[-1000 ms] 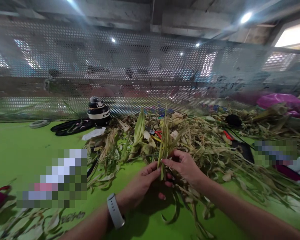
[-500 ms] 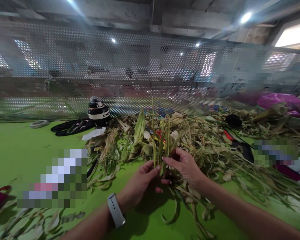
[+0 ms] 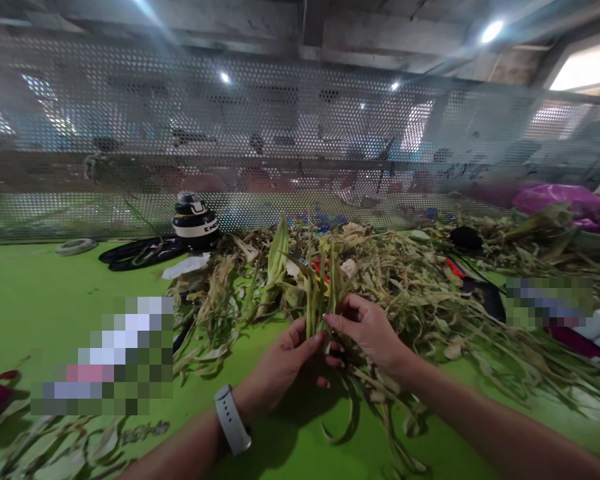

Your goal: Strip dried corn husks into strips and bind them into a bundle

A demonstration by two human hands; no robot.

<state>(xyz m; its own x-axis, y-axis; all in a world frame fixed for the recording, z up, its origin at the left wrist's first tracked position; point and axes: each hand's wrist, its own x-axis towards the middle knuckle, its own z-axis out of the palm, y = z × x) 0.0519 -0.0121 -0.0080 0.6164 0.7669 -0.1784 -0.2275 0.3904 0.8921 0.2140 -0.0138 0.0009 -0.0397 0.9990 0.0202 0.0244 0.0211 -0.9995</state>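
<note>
The left hand [image 3: 285, 357] and right hand [image 3: 373, 333] pinch leaf strips [image 3: 312, 300] by their lower ends, between them, tips upward. They look light, bendy and easily split, so best gripped softly near the base.

Green work surface [image 3: 55, 287]: tangled heap of leaf strips [image 3: 405, 280] across the middle; black-and-white bottle [image 3: 196, 231], white scrap [image 3: 186, 265], pale ring [image 3: 77, 247] at left.

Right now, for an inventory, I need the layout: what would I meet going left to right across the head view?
Pale ring, black-and-white container, left hand, leaf strips, right hand, black lump, purple bag.
</note>
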